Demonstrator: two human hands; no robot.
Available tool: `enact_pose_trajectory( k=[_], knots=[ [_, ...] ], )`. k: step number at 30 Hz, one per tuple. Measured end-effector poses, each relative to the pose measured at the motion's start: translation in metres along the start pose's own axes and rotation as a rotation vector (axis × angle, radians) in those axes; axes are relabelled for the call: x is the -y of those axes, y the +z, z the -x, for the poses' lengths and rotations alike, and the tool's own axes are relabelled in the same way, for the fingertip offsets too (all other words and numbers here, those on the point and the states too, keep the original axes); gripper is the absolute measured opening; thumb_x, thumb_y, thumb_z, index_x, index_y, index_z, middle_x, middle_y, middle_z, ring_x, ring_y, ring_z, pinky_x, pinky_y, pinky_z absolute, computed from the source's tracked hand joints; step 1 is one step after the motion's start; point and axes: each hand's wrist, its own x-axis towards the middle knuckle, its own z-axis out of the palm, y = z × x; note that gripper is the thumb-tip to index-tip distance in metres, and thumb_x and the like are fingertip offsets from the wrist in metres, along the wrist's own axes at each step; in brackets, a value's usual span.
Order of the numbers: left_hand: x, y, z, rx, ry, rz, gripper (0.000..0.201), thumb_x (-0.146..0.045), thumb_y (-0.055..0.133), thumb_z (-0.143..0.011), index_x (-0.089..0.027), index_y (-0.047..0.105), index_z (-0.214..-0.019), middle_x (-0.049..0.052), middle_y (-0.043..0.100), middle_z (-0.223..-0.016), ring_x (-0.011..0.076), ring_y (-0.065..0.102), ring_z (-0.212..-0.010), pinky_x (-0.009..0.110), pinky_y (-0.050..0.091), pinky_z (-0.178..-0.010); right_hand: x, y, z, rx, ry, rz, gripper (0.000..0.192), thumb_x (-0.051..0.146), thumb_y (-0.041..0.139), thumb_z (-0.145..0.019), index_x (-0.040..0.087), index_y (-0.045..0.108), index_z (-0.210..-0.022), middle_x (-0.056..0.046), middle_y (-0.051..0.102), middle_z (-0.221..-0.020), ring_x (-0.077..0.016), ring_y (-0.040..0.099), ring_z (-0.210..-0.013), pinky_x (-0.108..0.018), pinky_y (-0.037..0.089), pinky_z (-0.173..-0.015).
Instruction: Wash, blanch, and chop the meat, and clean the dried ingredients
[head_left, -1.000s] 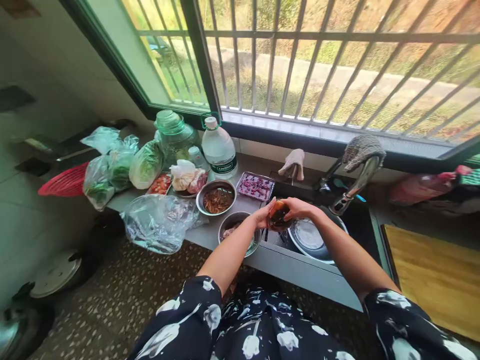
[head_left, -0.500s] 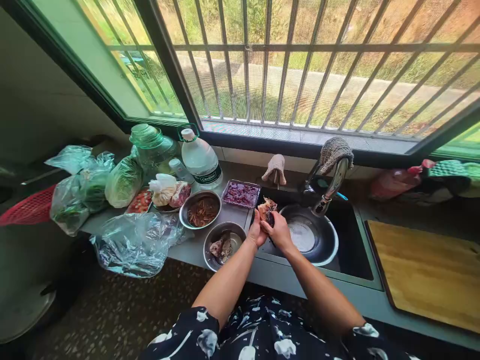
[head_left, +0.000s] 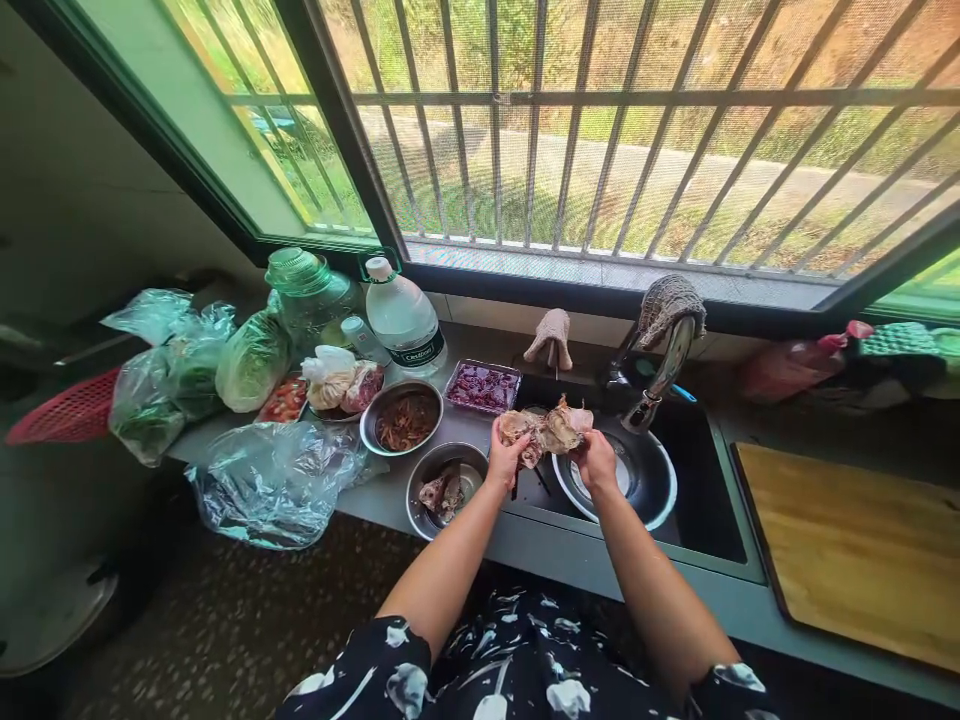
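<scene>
From over the person's shoulder, both hands are up over the near left corner of the sink (head_left: 705, 520). The left hand (head_left: 504, 462) and the right hand (head_left: 598, 462) are each closed on an end of one brownish, ragged piece of meat (head_left: 546, 430), stretched between them just above the sink's edge. Under the right hand sits a steel basin (head_left: 652, 490) inside the sink, below the curved tap (head_left: 667, 370), which has a mesh cloth (head_left: 667, 300) draped over its top.

Just left of the left hand, on the counter (head_left: 390, 500), a steel bowl (head_left: 431, 470) holds more pale pieces. Behind it stands another steel bowl with brown strips (head_left: 400, 418), and beside that a clear tray of dark red pieces (head_left: 484, 387).

Further back is a large water bottle (head_left: 403, 318) with a dark label; the white lettering on it is too blurred to read. A green-lidded jar (head_left: 304, 290), bagged greens (head_left: 187, 370) and a crumpled clear plastic bag (head_left: 270, 480) fill the left end. A wooden board (head_left: 855, 540) lies right of the sink. Barred window (head_left: 570, 130) ahead.
</scene>
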Motion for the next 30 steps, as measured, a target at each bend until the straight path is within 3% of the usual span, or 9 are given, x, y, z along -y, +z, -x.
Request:
enact_pose_trajectory(
  k=[2, 5, 9, 12, 15, 18, 21, 25, 30],
  knots=[
    [-0.007, -0.004, -0.001, 0.02, 0.116, -0.136, 0.092, -0.018, 0.078, -0.054, -0.028, 0.032, -0.133, 0.006, 0.056, -0.119, 0.0191, 0.055, -0.106, 0.036, 0.039, -0.096, 0.006, -0.007, 0.002, -0.002, 0.084, -0.131, 0.015, 0.023, 0.054, -0.058, 0.021, 0.05, -0.073, 0.004, 0.062, -0.066, -0.0144, 0.058, -0.058, -0.029, 0.05, -0.055],
    [-0.012, -0.006, -0.005, 0.081, 0.169, -0.342, 0.061, -0.019, 0.076, -0.057, -0.023, 0.056, -0.114, 0.005, 0.06, -0.114, 0.0199, 0.051, -0.111, 0.032, 0.03, -0.103, 0.01, -0.015, 0.005, 0.057, 0.114, -0.183, 0.016, 0.022, 0.055, -0.059, 0.021, 0.052, -0.075, 0.001, 0.065, -0.073, -0.0162, 0.06, -0.063, -0.032, 0.051, -0.059],
    [-0.004, -0.001, -0.007, 0.098, -0.091, -0.414, 0.023, -0.021, 0.07, -0.061, -0.018, 0.066, -0.084, 0.005, 0.066, -0.086, 0.0208, 0.061, -0.089, 0.036, 0.044, -0.088, 0.001, -0.017, 0.008, 0.186, 0.072, -0.076, 0.017, 0.025, 0.052, -0.064, 0.021, 0.053, -0.08, -0.002, 0.066, -0.082, -0.019, 0.061, -0.072, -0.035, 0.051, -0.066],
    [0.002, 0.005, -0.004, 0.118, -0.332, -0.25, 0.03, -0.032, 0.062, -0.068, -0.017, 0.062, -0.094, 0.005, 0.066, -0.08, 0.019, 0.062, -0.069, 0.039, 0.051, -0.069, -0.012, -0.015, 0.008, 0.214, -0.033, 0.14, 0.018, 0.031, 0.047, -0.068, 0.021, 0.052, -0.083, -0.003, 0.065, -0.082, -0.0191, 0.06, -0.071, -0.034, 0.05, -0.064],
    [0.002, 0.01, 0.002, 0.198, -0.385, -0.084, 0.048, -0.051, 0.052, -0.073, -0.013, 0.06, -0.102, 0.011, 0.066, -0.089, 0.0214, 0.063, -0.071, 0.039, 0.052, -0.063, -0.026, -0.016, 0.007, 0.175, -0.182, 0.396, 0.02, 0.036, 0.045, -0.07, 0.021, 0.053, -0.082, -0.002, 0.064, -0.08, -0.0181, 0.058, -0.071, -0.031, 0.048, -0.065],
    [0.002, 0.01, 0.004, 0.182, -0.296, -0.117, 0.054, -0.053, 0.061, -0.067, -0.013, 0.059, -0.104, 0.011, 0.066, -0.093, 0.0219, 0.063, -0.076, 0.037, 0.051, -0.067, -0.031, -0.021, 0.002, 0.151, -0.288, 0.568, 0.023, 0.037, 0.049, -0.068, 0.02, 0.059, -0.08, -0.005, 0.064, -0.088, -0.0201, 0.057, -0.081, -0.032, 0.047, -0.073],
    [0.003, 0.005, 0.002, 0.224, -0.123, -0.232, 0.049, -0.034, 0.076, -0.057, -0.013, 0.062, -0.098, 0.01, 0.066, -0.096, 0.0219, 0.061, -0.086, 0.035, 0.047, -0.081, -0.021, -0.024, -0.01, 0.165, -0.204, 0.594, 0.033, 0.038, 0.051, -0.067, 0.018, 0.061, -0.091, -0.007, 0.064, -0.096, -0.0211, 0.059, -0.084, -0.032, 0.047, -0.07],
    [-0.005, -0.003, 0.002, 0.399, 0.001, -0.428, 0.034, -0.027, 0.073, -0.06, -0.015, 0.066, -0.09, 0.009, 0.065, -0.1, 0.0234, 0.057, -0.096, 0.035, 0.04, -0.092, 0.009, -0.012, -0.031, 0.437, 0.087, 0.51, 0.042, 0.043, 0.051, -0.07, 0.016, 0.061, -0.101, -0.008, 0.066, -0.097, -0.0187, 0.061, -0.08, -0.029, 0.048, -0.063],
    [-0.022, -0.006, 0.003, 0.433, 0.08, -0.661, 0.018, -0.029, 0.069, -0.064, -0.02, 0.07, -0.08, 0.005, 0.065, -0.095, 0.0233, 0.055, -0.098, 0.032, 0.036, -0.095, 0.027, 0.012, -0.044, 0.578, 0.117, 0.519, 0.053, 0.028, 0.075, -0.051, 0.018, 0.062, -0.1, -0.004, 0.068, -0.09, -0.0167, 0.062, -0.072, -0.029, 0.049, -0.065]
  ],
)
